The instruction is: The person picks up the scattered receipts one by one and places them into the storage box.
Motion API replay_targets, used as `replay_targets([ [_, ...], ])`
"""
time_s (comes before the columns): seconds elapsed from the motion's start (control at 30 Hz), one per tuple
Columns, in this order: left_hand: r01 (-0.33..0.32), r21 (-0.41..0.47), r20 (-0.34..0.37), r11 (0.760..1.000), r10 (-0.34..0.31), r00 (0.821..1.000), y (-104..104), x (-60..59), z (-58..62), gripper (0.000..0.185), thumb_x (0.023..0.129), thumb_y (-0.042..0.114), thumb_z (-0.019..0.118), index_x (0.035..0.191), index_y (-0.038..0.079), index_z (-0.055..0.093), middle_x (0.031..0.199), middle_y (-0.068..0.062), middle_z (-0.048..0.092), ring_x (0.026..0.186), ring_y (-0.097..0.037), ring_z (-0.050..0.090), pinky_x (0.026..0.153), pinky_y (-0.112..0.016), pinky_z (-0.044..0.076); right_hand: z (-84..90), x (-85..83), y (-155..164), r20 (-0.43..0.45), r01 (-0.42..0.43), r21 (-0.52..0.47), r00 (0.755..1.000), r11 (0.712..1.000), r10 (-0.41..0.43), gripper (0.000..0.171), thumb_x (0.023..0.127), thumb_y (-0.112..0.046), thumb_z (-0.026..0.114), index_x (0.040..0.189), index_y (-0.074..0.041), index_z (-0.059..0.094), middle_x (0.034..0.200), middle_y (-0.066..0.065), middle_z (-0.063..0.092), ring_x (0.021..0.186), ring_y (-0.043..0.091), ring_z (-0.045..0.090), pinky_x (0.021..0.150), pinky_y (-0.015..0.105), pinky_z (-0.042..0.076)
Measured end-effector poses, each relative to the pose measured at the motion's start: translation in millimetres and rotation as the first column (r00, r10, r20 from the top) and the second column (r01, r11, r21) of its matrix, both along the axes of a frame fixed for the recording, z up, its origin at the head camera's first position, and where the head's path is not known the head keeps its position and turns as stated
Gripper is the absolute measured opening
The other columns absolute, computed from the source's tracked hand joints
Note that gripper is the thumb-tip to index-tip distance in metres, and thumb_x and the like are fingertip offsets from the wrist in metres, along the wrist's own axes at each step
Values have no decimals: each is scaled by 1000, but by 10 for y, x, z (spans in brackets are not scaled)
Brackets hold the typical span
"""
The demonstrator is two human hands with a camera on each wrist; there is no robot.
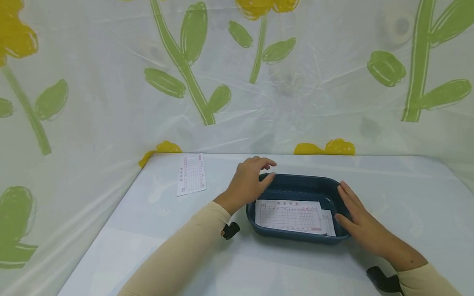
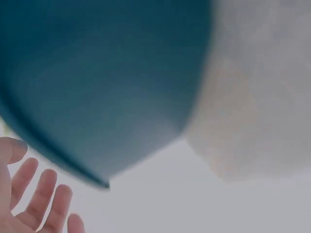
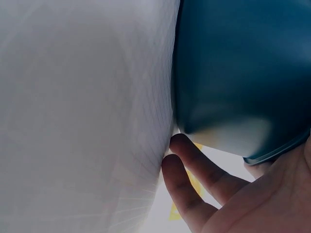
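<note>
A dark blue rectangular tray [image 1: 296,236] rests on the white table, and printed paper forms [image 1: 287,215] lie inside it, one partly over another. My left hand [image 1: 248,180] is at the tray's far left corner, fingers loosely bent and spread, gripping nothing. In the left wrist view, its fingers [image 2: 36,204] show beside the tray wall [image 2: 107,97], apart from it. Along the right rim lies my right hand [image 1: 363,224], fingers extended, thumb over the edge. In the right wrist view, its outstretched fingers [image 3: 206,170] run beside the tray's outer wall [image 3: 233,73].
A single printed paper form [image 1: 192,174] lies at the table's back left. The white table [image 1: 254,278] ends at a hanging sheet [image 1: 303,102] with yellow flowers and green leaves. Black wrist-worn pieces [image 1: 383,281] sit near both beige sleeves [image 1: 175,256].
</note>
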State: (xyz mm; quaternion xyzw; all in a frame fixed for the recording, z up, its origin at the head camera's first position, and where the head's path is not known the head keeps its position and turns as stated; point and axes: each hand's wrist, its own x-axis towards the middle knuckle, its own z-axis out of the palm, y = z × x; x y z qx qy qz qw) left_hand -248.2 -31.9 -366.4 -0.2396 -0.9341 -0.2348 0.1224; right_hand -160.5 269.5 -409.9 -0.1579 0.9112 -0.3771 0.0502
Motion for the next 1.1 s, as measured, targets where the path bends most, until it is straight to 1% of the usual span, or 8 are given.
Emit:
replay_targets([
  [0.07,-54,25,-8,998,54,999,-98,-37,8,30,98,32,63,127,22,65,116,0,67,112,-19,60,98,-45,46,-3,-4,4,-2,-1,1,1000,1000,1,78,104,-23,49,161,-7,-2,168,17,-11,153,47,-5,111,75,11],
  [0.27,-157,114,-26,981,161,987,-426,-159,18,31,98,30,63,127,20,64,118,-4,66,112,-23,59,93,-46,45,-12,-20,22,-14,-10,-3,1000,1000,10,78,104,-22,49,160,-6,-2,167,18,-11,153,47,-5,111,75,11],
  [0.43,-242,139,14,960,242,970,-684,-216,8,35,98,31,63,130,17,62,121,-8,65,114,-25,59,96,-48,44,-24,-19,33,-9,-17,-26,1000,1000,17,78,104,-20,49,160,-4,-2,167,19,-12,152,47,-7,112,75,9],
  [0.53,-289,132,42,948,286,957,-834,-236,0,38,98,32,62,132,16,59,122,-9,64,115,-26,59,100,-50,42,-27,-15,35,-6,-18,-34,1000,999,17,78,104,-20,49,160,-4,-2,167,19,-12,152,47,-7,112,75,8],
  [0.63,-339,108,73,935,332,940,-973,-252,-24,41,98,34,62,135,16,57,125,-9,63,117,-27,58,101,-52,41,-36,-13,40,-7,-17,-35,1000,999,17,78,104,-20,49,160,-4,-3,167,19,-12,152,47,-7,112,75,8],
  [0.73,-378,76,112,923,368,923,-1110,-257,-73,45,98,35,62,138,16,55,128,-10,62,120,-29,57,101,-52,41,-46,-9,49,-9,-16,-30,1000,999,16,78,104,-20,49,160,-4,-3,167,20,-12,152,48,-7,112,75,8],
  [0.97,-469,34,202,883,453,868,-1482,-244,-162,52,98,37,60,143,13,48,133,-16,57,122,-36,53,100,-56,39,-37,-14,32,-18,-28,-40,999,999,27,78,104,-20,49,160,-5,-3,167,19,-12,152,47,-7,112,75,8],
  [1.1,-495,-2,252,869,480,841,-1656,-228,-215,56,99,37,58,146,9,44,136,-19,54,124,-38,51,101,-58,37,-29,-16,16,-11,-23,-35,1000,999,22,78,104,-20,49,160,-4,-3,167,19,-12,152,48,-7,112,75,8],
])
